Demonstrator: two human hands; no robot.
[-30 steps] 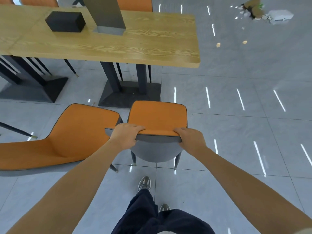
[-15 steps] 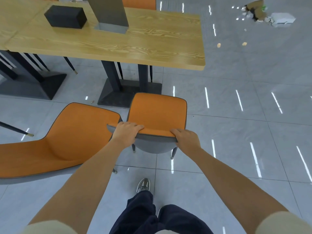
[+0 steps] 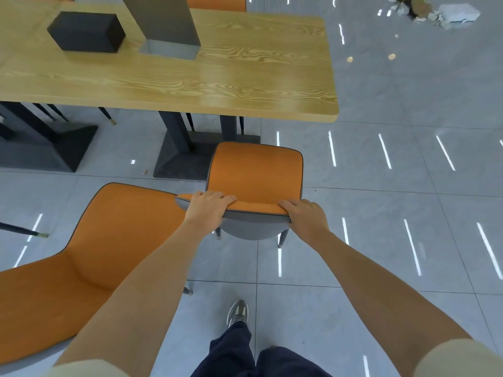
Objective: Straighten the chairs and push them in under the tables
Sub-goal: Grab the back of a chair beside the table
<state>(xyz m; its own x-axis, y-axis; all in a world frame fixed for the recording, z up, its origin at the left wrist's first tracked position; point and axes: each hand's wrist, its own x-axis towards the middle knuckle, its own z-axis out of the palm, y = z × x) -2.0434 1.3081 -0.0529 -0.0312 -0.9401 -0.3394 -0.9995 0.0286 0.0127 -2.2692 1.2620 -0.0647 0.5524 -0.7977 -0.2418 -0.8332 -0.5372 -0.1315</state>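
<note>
Chair, orange (image 3: 255, 172), centre of frame: I see it standing on grey tile just short of the wooden table (image 3: 245, 85), with its seat front near the dark table base (image 3: 179, 161) and not under the top. Left hand (image 3: 208, 210) and right hand (image 3: 307, 217): both curled over the backrest's top edge and clamped on it, one at each corner. Second orange chair (image 3: 89, 248): lower left, angled, just beside the first. Black box (image 3: 87, 31): upper left, on the table.
</note>
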